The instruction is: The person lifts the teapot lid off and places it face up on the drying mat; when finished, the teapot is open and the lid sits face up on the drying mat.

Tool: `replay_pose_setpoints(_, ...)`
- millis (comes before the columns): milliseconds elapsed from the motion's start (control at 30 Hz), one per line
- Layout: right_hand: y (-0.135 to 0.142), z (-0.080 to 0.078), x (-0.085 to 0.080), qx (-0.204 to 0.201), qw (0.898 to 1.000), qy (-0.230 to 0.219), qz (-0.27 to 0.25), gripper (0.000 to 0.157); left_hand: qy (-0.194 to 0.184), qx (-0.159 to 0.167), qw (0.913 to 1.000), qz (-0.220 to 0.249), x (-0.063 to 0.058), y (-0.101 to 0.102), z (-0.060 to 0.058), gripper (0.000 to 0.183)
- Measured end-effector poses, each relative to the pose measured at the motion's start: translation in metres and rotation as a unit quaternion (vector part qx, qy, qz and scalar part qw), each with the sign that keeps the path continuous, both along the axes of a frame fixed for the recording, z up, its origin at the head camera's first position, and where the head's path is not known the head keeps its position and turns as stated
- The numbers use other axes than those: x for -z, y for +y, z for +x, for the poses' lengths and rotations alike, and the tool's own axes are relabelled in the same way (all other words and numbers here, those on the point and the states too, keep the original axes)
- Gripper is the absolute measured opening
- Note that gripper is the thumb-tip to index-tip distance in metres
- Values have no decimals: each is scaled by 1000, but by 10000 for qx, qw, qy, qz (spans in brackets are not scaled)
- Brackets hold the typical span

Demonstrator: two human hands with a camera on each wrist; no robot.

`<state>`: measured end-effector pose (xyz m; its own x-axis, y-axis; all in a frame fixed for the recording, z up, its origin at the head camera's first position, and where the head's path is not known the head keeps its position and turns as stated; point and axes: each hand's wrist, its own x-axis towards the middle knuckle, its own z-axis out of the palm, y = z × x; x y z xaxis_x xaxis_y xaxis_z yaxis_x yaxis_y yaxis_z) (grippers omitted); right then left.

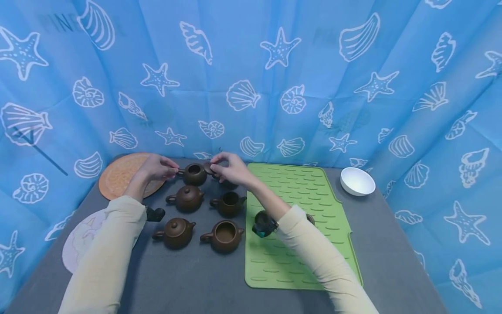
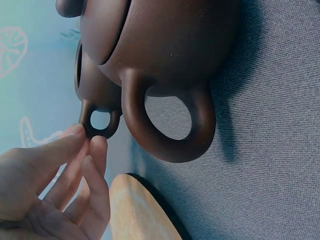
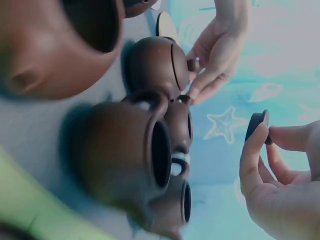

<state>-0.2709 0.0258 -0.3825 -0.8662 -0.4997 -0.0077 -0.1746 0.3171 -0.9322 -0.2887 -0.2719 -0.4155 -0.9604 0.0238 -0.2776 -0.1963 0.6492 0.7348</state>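
Observation:
My left hand [image 1: 157,168] pinches the handle of a lidless brown teapot [image 1: 195,175] in the back row, thumb and fingertips on the loop in the left wrist view. Between thumb and fingers, my right hand [image 1: 233,170] holds a small dark teapot lid [image 3: 256,126], raised just right of that pot's mouth. Another lidless teapot [image 3: 170,202] stands under the right hand, largely covered by it in the head view. Nearer are a lidded teapot [image 1: 188,199] and a lidless one [image 1: 228,205], then a lidded teapot [image 1: 176,233] and a lidless one [image 1: 225,237] in front.
A green ridged mat [image 1: 298,270] lies to the right, with brown round pieces partly hidden by my right forearm. A white bowl [image 1: 357,181] stands at the far right. On the left lie an orange round board [image 1: 113,176] and a pale round one [image 1: 80,237]. A blue curtain [image 1: 251,65] hangs behind.

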Motion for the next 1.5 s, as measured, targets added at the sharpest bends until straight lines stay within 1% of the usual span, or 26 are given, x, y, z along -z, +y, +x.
replay_pose_setpoints(67, 16, 6, -1, -10, 9998, -64, -191, 31, 5, 21, 10000, -22, 0, -1, 0, 28)
replay_pose_setpoints(167, 40, 14, -1, -150, 9987, -180, -443, 39, -22, -5, 10000, -71, -1, -1, 0, 28)
replay_pose_setpoints(267, 64, 21, 0, -280, 9979, -296, -511, 42, -44, -43, 9999, -97, -2, -1, 2, 28)
replay_pose_setpoints(367, 86, 27, 3, -295, 9973, -435, -512, 42, -36, -39, 9999, -92, -2, 1, 2, 27)
replay_pose_setpoints(467, 105, 34, 12, -278, 9964, -603, -519, 41, -33, -4, 10000, -78, -3, 3, 3, 28)
replay_pose_setpoints(533, 116, 38, 19, -278, 9967, -594, -479, 44, -43, 1, 10000, -79, -3, 3, 2, 28)
replay_pose_setpoints(667, 132, 43, 35, -177, 9994, -252, -179, 51, -77, 12, 10000, -56, -3, 3, 1, 29)
replay_pose_setpoints(733, 137, 45, 40, -100, 9999, -88, 77, 53, -75, 19, 10000, -43, -4, 3, 1, 29)
replay_pose_setpoints(833, 144, 46, 45, -11, 9991, -32, 423, 54, -37, 12, 10000, -21, -3, 3, 1, 28)
replay_pose_setpoints(900, 147, 45, 48, -6, 9985, -138, 529, 53, -12, 3, 10000, -21, -2, 3, 1, 28)
replay_pose_setpoints(1067, 150, 40, 55, -9, 9977, -365, 578, 51, 40, -33, 10000, -41, -2, 4, 1, 27)
replay_pose_setpoints(1100, 150, 39, 56, -14, 9974, -340, 641, 50, 51, -44, 10000, -44, -2, 4, 1, 27)
replay_pose_setpoints(1300, 147, 32, 56, -235, 9945, -109, 1019, 46, 111, -147, 9998, -46, -4, 7, 4, 26)
replay_pose_setpoints(1433, 145, 30, 55, -348, 9915, -36, 1253, 46, 129, -142, 9998, -31, -4, 8, 5, 26)
replay_pose_setpoints(1500, 145, 29, 54, -396, 9900, -7, 1352, 45, 137, -85, 9999, -3, -4, 8, 5, 27)
